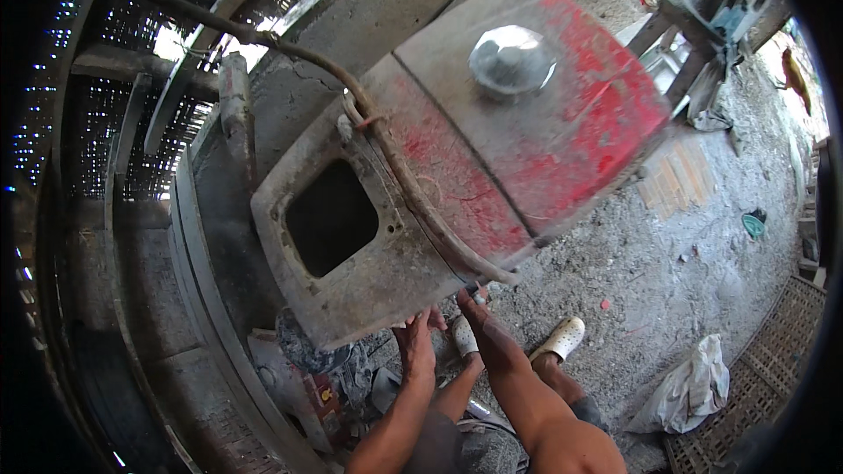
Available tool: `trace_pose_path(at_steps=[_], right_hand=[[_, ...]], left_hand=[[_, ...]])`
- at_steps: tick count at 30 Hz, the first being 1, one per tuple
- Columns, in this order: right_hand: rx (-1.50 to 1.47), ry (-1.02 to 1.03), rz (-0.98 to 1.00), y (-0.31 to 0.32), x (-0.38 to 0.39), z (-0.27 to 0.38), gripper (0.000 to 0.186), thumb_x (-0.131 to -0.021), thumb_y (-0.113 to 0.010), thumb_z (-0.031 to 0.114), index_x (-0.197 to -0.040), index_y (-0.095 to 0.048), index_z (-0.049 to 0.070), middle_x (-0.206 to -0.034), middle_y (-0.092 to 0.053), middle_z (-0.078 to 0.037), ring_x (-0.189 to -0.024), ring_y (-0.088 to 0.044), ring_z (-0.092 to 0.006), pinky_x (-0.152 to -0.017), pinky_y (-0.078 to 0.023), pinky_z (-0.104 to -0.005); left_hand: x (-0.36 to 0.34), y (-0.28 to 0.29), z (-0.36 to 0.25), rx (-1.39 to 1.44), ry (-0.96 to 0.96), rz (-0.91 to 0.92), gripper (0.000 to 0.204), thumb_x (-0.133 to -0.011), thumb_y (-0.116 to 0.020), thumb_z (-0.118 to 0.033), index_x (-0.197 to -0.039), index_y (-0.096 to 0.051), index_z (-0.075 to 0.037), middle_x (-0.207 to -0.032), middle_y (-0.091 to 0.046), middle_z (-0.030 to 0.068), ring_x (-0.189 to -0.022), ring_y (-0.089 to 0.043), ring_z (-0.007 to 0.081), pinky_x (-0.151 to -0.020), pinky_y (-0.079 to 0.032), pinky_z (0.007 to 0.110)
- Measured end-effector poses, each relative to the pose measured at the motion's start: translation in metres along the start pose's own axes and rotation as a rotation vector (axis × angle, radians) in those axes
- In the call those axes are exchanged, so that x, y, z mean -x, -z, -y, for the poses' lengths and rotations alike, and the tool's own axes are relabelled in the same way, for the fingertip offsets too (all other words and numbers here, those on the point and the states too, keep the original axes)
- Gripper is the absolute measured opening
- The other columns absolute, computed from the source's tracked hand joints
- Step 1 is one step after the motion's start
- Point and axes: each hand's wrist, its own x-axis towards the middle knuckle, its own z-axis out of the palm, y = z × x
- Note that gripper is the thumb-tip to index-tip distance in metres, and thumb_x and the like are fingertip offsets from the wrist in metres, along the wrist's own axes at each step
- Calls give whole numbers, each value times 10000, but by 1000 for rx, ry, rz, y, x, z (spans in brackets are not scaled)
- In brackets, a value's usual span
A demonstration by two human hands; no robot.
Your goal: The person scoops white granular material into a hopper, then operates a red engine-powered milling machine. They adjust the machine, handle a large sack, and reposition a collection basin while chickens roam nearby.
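Observation:
A big machine housing (439, 167), dusty and worn with red and grey paint, stands in front of me. Its left end has a dark squarish opening (334, 218). Across the top lies a bent brown rod (406, 177), like a branch or thick hose. My left hand (420, 333) is at the housing's near lower edge, its fingers partly hidden beneath it. To its right, my right hand (480, 312) reaches the same edge close to the rod's near end. Its fingertips are closed together on something small and dark that I cannot make out.
A shiny metal bowl (512, 61) rests on the housing. Below left is grimy machinery (303, 395) by my legs. My pale clogs (562, 338) stand on the dusty ground. A white sack (685, 391) and woven mat (746, 377) lie right. Slatted woven walling (132, 105) rises left.

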Motion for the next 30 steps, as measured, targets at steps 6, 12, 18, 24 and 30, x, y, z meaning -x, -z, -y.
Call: trace_pose_path(at_steps=[6, 12, 18, 24, 30], right_hand=[[-220, -77, -108, 20, 19, -7, 349, -823, -607, 228, -1124, -600, 51, -1035, -661, -208, -978, -622, -425, -785, -485, -520], [-677, -200, -583, 97, 154, -29, 238, -812, -587, 202, -957, -537, 20, -672, -551, -172, -609, -539, -367, -571, -419, -451], [-698, -111, -343, 162, 279, -14, 294, -811, -587, 268, -972, -564, 23, -741, -620, -264, -760, -626, -471, -670, -481, -519], [-558, -280, -457, 212, 306, 21, 497, -934, -529, 495, -819, -604, 17, -608, -582, -236, -649, -625, -446, -615, -470, -527], [-430, -368, -664, 230, 276, 53, 492, -927, -556, 491, -763, -599, 29, -623, -593, -250, -649, -620, -451, -585, -459, -529]], left_hand=[[-27, 14, 28, -27, 180, 12, 170, -903, -678, -226, -914, -579, -88, -731, -530, 14, -572, -491, 113, -469, -371, 245], [-20, -2, 11, 48, 83, 64, 205, -889, -701, -251, -871, -551, -112, -664, -479, -25, -503, -478, 94, -400, -346, 233], [-3, -5, 3, -158, 105, 6, 399, -922, -641, -418, -834, -552, -39, -577, -496, 6, -436, -435, 117, -414, -336, 267], [19, 117, 38, -355, 168, 60, 418, -914, -659, -410, -990, -619, -1, -669, -618, 64, -498, -563, 136, -438, -427, 279], [-68, 288, 32, -584, 237, 27, 335, -772, -759, -255, -1002, -662, -31, -843, -697, 142, -674, -675, 210, -567, -545, 348]])
